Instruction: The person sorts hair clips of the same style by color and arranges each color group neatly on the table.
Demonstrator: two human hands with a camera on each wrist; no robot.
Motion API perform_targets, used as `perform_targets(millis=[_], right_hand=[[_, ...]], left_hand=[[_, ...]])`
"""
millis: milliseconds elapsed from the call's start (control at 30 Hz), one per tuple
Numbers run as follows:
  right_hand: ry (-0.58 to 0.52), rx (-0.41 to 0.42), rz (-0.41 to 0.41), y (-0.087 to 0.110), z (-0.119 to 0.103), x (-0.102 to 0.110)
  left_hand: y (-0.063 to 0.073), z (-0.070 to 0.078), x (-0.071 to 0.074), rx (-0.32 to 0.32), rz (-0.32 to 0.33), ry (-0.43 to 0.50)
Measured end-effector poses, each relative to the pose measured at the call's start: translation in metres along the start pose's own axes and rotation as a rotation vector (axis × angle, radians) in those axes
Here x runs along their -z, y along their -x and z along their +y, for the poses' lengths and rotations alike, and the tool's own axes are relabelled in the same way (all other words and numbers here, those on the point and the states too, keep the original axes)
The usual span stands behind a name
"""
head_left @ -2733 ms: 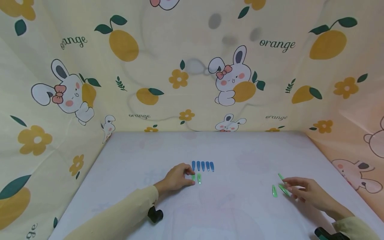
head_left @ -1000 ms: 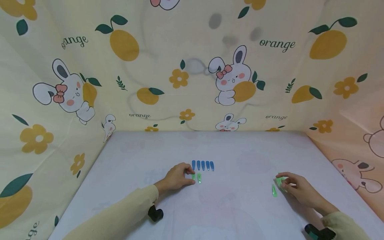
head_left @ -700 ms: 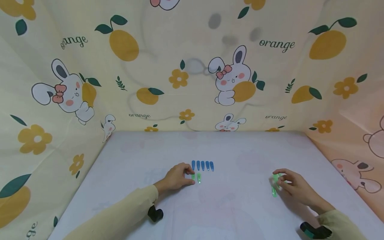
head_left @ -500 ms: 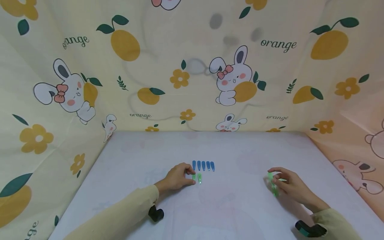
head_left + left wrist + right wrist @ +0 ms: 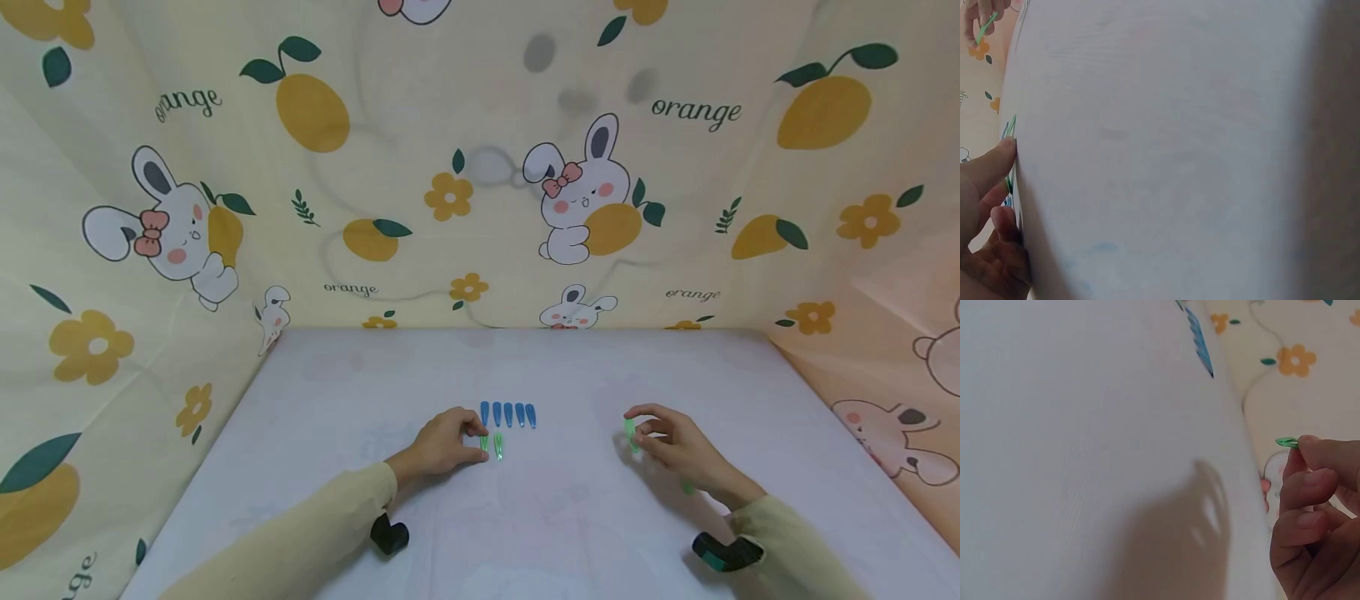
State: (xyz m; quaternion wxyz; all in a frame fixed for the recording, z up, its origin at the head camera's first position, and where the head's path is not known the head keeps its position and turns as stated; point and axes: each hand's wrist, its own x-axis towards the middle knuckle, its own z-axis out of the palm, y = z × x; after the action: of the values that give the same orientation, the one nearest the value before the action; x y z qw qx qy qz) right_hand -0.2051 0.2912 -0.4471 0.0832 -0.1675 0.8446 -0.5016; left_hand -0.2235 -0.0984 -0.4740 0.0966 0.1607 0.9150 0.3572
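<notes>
In the head view, my left hand point(image 5: 442, 442) rests on the table with thumb and forefinger at the two ends of a green snap hair clip point(image 5: 484, 444). Right beside that clip lies a second green hair clip point(image 5: 498, 447). Just behind them stretches a row of several blue hair clips point(image 5: 508, 414). My right hand point(image 5: 678, 450) pinches another green hair clip point(image 5: 1286, 442) between thumb and forefinger, held above the table. Under the right hand, a further green clip point(image 5: 687, 487) shows only in part. In the left wrist view, the fingers hide most of the clips.
The white table point(image 5: 570, 517) runs back to a cloth backdrop point(image 5: 420, 125) printed with rabbits and oranges, which also stands at both sides. Black wrist cameras point(image 5: 388, 535) sit below both hands.
My right hand has picked up a green hair clip from the right-hand group and carried it left, toward the rows. My left hand stays in place at the first green clip.
</notes>
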Motion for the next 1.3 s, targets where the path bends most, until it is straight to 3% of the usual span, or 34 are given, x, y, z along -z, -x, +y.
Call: perform_targets(millis=[233, 567, 1300], right_hand=[[-0.021, 0.017, -0.023, -0.017, -0.007, -0.014], [-0.068, -0.037, -0.081, -0.036, -0.012, -0.033], [-0.129, -0.011, -0.095, -0.057, -0.025, -0.081]], left_hand=[[0.000, 0.002, 0.002, 0.000, 0.000, 0.002], [0.001, 0.002, 0.003, -0.012, -0.002, 0.001], [-0.001, 0.000, 0.001, 0.002, -0.007, -0.004]])
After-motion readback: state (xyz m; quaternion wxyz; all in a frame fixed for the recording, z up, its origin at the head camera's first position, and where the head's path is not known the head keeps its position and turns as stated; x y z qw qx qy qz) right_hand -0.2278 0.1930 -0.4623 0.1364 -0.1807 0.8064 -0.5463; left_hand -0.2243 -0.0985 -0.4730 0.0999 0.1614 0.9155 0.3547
